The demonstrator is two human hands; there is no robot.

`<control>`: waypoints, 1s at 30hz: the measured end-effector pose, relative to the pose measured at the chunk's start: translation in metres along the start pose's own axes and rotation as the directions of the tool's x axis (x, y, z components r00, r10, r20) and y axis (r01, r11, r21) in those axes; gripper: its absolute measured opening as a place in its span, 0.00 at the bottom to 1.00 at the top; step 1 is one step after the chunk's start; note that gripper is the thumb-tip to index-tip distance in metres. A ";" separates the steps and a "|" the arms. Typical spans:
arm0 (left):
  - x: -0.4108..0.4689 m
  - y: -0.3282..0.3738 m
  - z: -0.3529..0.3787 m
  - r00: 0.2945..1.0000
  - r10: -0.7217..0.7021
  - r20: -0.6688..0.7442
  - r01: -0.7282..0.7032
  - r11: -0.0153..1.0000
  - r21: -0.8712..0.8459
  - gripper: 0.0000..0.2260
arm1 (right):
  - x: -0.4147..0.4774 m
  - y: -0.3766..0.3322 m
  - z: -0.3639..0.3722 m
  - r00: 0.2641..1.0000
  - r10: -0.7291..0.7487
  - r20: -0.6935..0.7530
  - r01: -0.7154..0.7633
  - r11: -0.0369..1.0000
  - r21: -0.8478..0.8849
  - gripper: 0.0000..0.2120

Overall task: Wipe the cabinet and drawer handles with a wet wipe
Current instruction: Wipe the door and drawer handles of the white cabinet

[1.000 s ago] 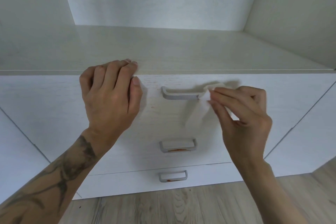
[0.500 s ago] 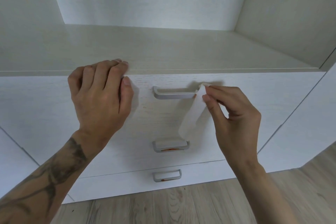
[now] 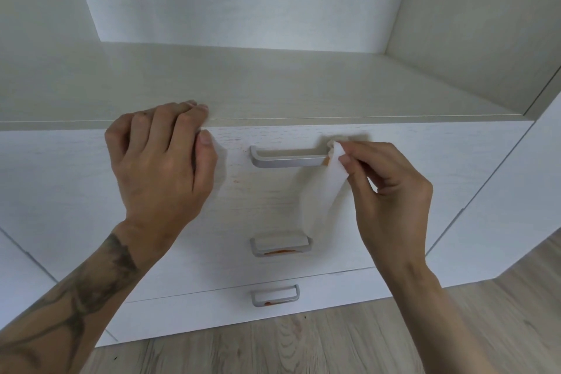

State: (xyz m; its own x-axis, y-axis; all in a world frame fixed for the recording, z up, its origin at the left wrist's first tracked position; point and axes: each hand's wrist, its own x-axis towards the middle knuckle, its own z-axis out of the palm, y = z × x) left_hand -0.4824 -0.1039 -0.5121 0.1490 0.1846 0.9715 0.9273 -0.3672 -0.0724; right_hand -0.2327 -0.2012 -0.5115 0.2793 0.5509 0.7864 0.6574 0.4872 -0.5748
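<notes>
A silver bar handle, the top handle (image 3: 287,157), sits on the white top drawer front (image 3: 394,161). My right hand (image 3: 391,194) pinches a white wet wipe (image 3: 318,194) against that handle's right end, where an orange smear shows; the wipe hangs loose below. My left hand (image 3: 161,167) grips the drawer's top edge left of the handle, fingers curled over it. Below, the middle handle (image 3: 280,245) and the bottom handle (image 3: 274,294) each carry orange stains.
An open shelf recess (image 3: 273,82) lies above the drawers, with side walls left and right. A white cabinet panel (image 3: 501,206) stands at the right. Wood floor (image 3: 303,346) runs along the bottom.
The wipe has unfolded and now hangs down from the handle's right end. My right hand stays at that end; my left hand keeps its grip on the drawer edge.
</notes>
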 end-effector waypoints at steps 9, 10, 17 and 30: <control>0.000 0.000 0.001 1.000 0.000 -0.005 0.000 1.000 0.002 0.14 | 0.000 -0.005 0.000 1.000 0.022 0.014 -0.023 1.000 0.009 0.10; 0.000 0.000 0.001 1.000 -0.003 -0.003 0.003 1.000 0.001 0.15 | -0.005 -0.008 0.000 1.000 0.017 0.011 -0.017 1.000 -0.007 0.10; 0.000 0.000 0.000 1.000 -0.005 0.000 0.005 1.000 -0.004 0.14 | 0.003 -0.012 0.003 0.998 0.060 0.006 -0.060 0.998 -0.009 0.11; 0.001 -0.001 -0.001 1.000 0.010 -0.003 -0.010 1.000 0.001 0.14 | -0.003 -0.058 0.057 0.979 -0.198 0.052 0.203 0.970 -0.132 0.06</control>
State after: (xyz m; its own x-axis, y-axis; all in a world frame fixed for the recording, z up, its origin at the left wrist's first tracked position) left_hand -0.4837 -0.1041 -0.5112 0.1573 0.1781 0.9714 0.9260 -0.3683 -0.0824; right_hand -0.3119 -0.1926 -0.4934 0.1067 0.4784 0.8716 0.7869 0.4952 -0.3682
